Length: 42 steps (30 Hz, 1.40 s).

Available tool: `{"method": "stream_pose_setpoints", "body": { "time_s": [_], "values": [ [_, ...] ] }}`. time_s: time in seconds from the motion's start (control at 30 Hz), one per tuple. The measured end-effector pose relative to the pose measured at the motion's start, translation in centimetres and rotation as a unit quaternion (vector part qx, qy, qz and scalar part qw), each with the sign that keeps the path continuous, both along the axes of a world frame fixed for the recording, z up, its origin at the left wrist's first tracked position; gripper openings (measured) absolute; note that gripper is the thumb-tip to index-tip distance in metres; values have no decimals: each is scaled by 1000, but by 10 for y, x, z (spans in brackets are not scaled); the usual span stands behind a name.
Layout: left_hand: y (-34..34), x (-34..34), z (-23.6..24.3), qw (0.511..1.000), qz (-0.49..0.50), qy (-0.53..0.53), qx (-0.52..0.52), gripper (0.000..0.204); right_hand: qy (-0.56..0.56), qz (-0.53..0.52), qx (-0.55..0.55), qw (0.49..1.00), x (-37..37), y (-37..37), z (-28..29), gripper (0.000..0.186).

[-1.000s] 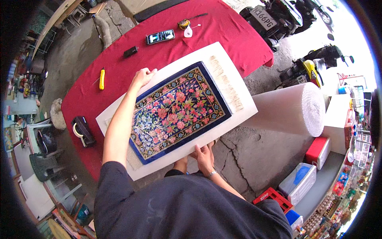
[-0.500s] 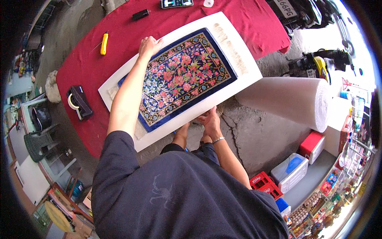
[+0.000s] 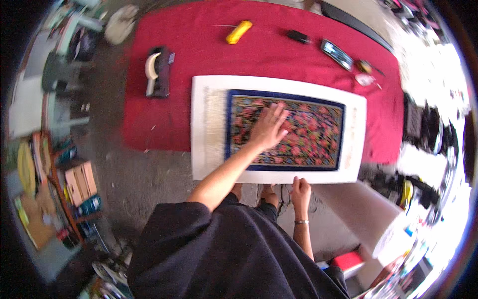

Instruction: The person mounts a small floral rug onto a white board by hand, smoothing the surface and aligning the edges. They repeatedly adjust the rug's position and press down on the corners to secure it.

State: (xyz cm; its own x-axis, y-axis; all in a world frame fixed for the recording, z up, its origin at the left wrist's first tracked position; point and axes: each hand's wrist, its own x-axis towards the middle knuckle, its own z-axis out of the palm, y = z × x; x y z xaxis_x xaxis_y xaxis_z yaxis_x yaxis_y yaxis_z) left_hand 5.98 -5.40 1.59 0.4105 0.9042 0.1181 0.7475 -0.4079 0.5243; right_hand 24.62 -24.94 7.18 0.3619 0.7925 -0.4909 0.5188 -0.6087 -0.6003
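- The left hand is no longer being held at the far edge of the white board; it is now being spread palm down over the rug, fingers loosely parted, nothing being gripped. Pressure cannot be told through the blur.
- The right hand is being kept at the board's near edge, fingers curled; whether the edge is being pinched cannot be told.
- The rug is being carried pattern up on the board, which is being seen projecting past the near side of the red-covered table.
- As judged: the far edge is being left unheld, and the rug itself is apparently being steadied or smoothed.
- The wrap roll, right of the board, is being left untouched.
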Motion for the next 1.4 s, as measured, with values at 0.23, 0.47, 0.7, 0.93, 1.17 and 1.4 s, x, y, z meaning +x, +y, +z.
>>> {"method": "stream_pose_setpoints", "body": {
  "time_s": [0.23,0.47,0.7,0.93,1.17,1.4],
  "values": [
    [-5,-16,-17,996,17,-80,-38,68,406,194,88,889,-242,183,56,19],
    [-2,-3,-21,992,15,-122,23,55,358,149,142,911,-458,281,-53,42],
    [-3,-11,-35,991,54,-123,19,49,503,-24,86,859,-500,264,-34,23],
    [-8,-13,-33,993,58,-99,-3,52,343,8,250,906,-520,226,-43,21],
    [-6,-21,-20,974,58,-217,-28,46,275,111,166,941,-460,221,-52,15],
    [12,-10,-25,977,80,-197,-20,45,158,204,222,940,-178,222,34,14]
  ]
}}
